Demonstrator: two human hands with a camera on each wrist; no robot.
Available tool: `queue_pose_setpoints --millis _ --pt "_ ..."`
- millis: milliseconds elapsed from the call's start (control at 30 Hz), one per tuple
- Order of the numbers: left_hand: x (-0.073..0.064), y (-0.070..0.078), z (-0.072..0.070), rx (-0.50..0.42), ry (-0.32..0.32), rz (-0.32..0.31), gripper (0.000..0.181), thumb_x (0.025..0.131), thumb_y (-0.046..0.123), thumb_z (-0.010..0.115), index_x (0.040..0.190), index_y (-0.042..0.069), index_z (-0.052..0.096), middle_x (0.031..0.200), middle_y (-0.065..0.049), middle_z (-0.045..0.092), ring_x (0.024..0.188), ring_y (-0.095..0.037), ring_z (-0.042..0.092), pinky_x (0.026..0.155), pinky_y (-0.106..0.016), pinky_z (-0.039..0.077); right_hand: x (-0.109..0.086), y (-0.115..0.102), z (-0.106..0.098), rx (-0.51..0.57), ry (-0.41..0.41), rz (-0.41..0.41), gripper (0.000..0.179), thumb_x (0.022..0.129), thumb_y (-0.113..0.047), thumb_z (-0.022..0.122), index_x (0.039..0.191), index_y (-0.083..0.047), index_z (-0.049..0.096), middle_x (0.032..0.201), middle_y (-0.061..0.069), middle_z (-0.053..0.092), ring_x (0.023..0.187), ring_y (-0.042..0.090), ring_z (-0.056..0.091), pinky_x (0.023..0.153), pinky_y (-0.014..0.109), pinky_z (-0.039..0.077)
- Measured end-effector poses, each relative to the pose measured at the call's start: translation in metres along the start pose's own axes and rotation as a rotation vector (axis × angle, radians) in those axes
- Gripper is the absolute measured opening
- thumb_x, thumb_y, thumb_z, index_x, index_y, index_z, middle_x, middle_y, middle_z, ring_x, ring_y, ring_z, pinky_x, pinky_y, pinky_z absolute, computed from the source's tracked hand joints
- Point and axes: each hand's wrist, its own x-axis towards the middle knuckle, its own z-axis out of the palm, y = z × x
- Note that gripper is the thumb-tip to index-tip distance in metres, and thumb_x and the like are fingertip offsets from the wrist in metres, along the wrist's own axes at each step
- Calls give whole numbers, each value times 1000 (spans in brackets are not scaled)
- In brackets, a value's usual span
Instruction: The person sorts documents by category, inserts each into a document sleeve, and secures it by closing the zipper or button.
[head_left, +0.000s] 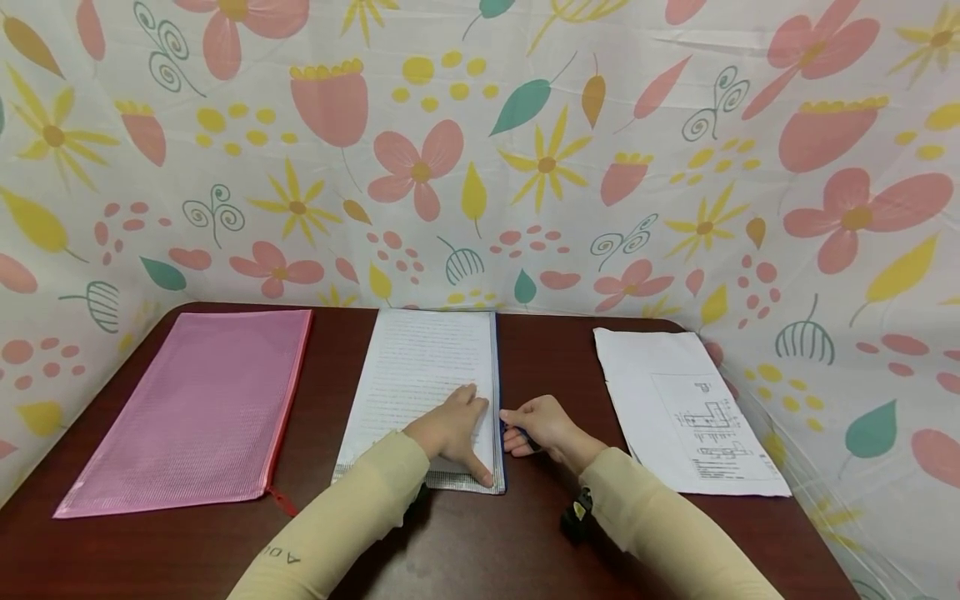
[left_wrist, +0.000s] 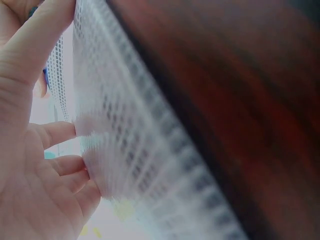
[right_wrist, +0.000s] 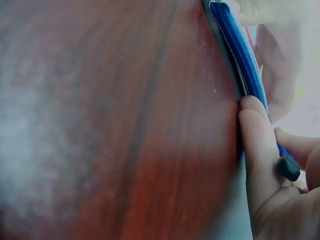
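Note:
A clear mesh zip pouch (head_left: 352,473) with a printed sheet inside lies flat at the middle of the table, its blue zipper (right_wrist: 242,55) along the right edge. My left hand (head_left: 452,429) rests on the lower right of the pouch, thumb and fingers spread. In the left wrist view, the fingertips (left_wrist: 62,131) touch the mesh surface (left_wrist: 120,125). At the right edge, my right hand (head_left: 543,425) pinches the blue zipper pull between thumb and forefinger. The pull's cord ends in a dark tip (right_wrist: 288,168), seen beside the fingers in the right wrist view.
On the left lies a pink mesh zip pouch (head_left: 202,400) with a red zipper and a red pull (head_left: 282,500). A white paper stack (head_left: 645,392) with a printed diagram lies on the right. A flower-patterned curtain (head_left: 480,167) hangs behind the dark brown table (head_left: 480,550).

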Motion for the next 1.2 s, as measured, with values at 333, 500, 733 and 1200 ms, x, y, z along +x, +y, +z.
queue_pose_setpoints --millis 333,500,733,1200 --pt "0 0 -1 10 20 30 126 48 61 85 147 6 29 156 -19 15 146 -30 13 115 -40 26 7 -8 -2 -3 47 -6 28 92 -17 61 90 11 64 59 7 64 50 13 64 52 30 56" --pt "2 0 0 13 16 25 126 49 62 85 148 7 28 157 -18 14 146 -29 12 115 -39 26 10 -10 -2 -12 72 -10 29 92 -17 61 90 11 65 59 8 64 51 13 64 53 31 56" --pt "0 3 2 13 16 18 126 50 62 85 148 8 27 157 -17 13 146 -28 11 115 -38 26 13 -13 -4 -24 103 1 29 91 -18 62 91 11 66 61 9 65 51 13 65 54 31 57" --pt "-1 16 7 90 34 44 127 50 67 81 147 6 27 155 -20 17 145 -28 17 113 -36 31 22 -14 -14 -16 181 16 30 91 -20 63 95 10 65 63 9 65 52 14 65 55 32 57"
